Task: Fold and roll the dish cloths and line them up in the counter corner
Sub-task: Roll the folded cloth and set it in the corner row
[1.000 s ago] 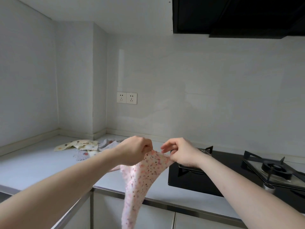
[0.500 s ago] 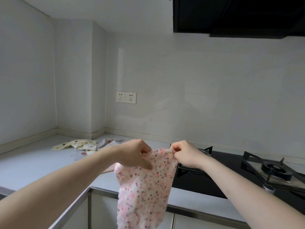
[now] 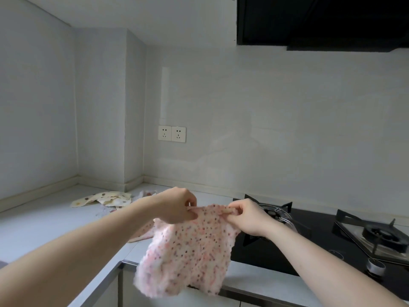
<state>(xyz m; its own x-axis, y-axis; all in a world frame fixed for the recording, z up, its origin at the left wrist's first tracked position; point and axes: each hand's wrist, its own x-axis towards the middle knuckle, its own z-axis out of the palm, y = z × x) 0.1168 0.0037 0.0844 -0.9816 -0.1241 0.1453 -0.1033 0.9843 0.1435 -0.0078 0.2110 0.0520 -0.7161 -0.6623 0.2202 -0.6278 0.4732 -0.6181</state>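
A pink speckled dish cloth (image 3: 188,251) hangs spread in the air above the counter's front edge. My left hand (image 3: 177,204) pinches its top left corner, and my right hand (image 3: 247,218) pinches its top right corner. Its lower edge drops past the counter edge. More dish cloths (image 3: 106,198), cream with spots, lie crumpled on the counter (image 3: 44,227) toward the back left corner. Another pinkish cloth (image 3: 143,232) lies partly hidden behind my left forearm.
A black gas hob (image 3: 309,235) with two burners fills the counter's right side, with knobs (image 3: 375,265) near its front. A double wall socket (image 3: 172,134) sits on the back wall. A dark range hood (image 3: 321,21) hangs above the hob.
The pink cloth went from a narrow hanging strip to a spread sheet. My hands moved apart along its top edge and the cloth lifted slightly.
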